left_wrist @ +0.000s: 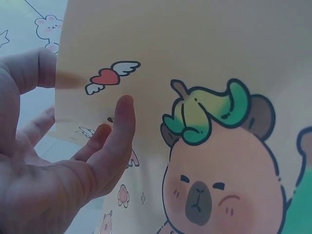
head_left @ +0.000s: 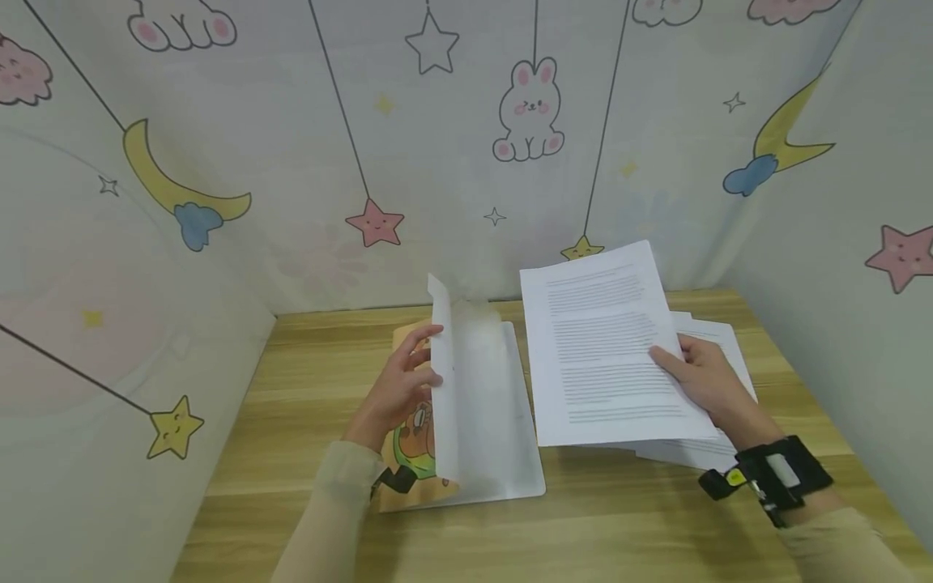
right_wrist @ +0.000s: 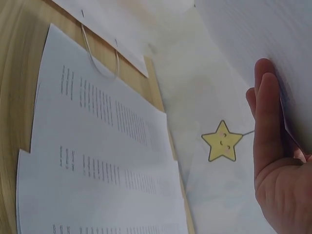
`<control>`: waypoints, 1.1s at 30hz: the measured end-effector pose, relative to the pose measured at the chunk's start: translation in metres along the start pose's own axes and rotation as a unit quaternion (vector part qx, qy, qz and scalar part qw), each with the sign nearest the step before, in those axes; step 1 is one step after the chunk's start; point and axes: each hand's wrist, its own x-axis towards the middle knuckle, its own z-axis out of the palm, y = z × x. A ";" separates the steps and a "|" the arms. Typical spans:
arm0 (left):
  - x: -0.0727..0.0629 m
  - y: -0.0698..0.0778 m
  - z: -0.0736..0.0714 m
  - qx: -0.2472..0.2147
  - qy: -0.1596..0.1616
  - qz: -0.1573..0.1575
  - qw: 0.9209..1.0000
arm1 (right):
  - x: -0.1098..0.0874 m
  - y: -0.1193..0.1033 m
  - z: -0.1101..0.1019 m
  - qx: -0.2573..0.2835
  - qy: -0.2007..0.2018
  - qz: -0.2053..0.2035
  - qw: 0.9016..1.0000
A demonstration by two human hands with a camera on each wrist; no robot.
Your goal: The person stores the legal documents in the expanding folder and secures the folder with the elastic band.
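Observation:
A paper bag [head_left: 481,421] with a cartoon animal on its orange outside [left_wrist: 224,195] lies on its side on the table, its white inside showing. My left hand [head_left: 401,380] holds up the bag's upper panel by its edge, thumb on the printed face. To the right, my right hand [head_left: 703,376] grips printed sheets [head_left: 605,356], with the thumb on the front and the fingers [right_wrist: 267,117] behind. These sheets are raised and tilted beside the bag's opening. Under them, more printed sheets [right_wrist: 107,141] lie on the table, partly covered in the head view.
A cord handle [right_wrist: 90,48] loops from the bag's edge toward the lying sheets. The wood-grain table [head_left: 284,421] is bounded by a patterned cloth wall [head_left: 452,162] close behind and by similar walls on both sides.

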 end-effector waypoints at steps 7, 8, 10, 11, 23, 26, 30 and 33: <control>0.001 0.000 0.000 -0.004 -0.003 -0.002 1.000 | 0.000 -0.009 0.012 0.032 -0.020 -0.012 0.999; 0.001 0.000 0.001 -0.004 -0.003 -0.002 1.000 | 0.000 -0.011 0.014 0.036 -0.022 -0.015 0.999; 0.001 -0.001 0.001 -0.004 -0.004 -0.001 1.000 | 0.000 -0.013 0.017 0.042 -0.028 -0.015 0.999; 0.001 0.000 0.001 -0.006 -0.004 -0.002 1.000 | 0.000 -0.014 0.019 0.044 -0.031 -0.016 0.998; 0.003 -0.001 0.003 -0.006 -0.015 -0.001 1.000 | 0.002 -0.028 0.048 0.069 -0.062 -0.013 0.996; 0.003 -0.001 0.003 -0.009 -0.020 -0.001 1.000 | 0.002 -0.028 0.055 0.070 -0.064 -0.013 0.995; 0.002 0.000 0.004 -0.014 -0.023 -0.001 1.000 | 0.003 -0.029 0.061 0.071 -0.066 -0.014 0.995; 0.002 0.001 0.004 -0.015 -0.025 0.000 1.000 | 0.003 -0.031 0.065 0.075 -0.067 -0.009 0.995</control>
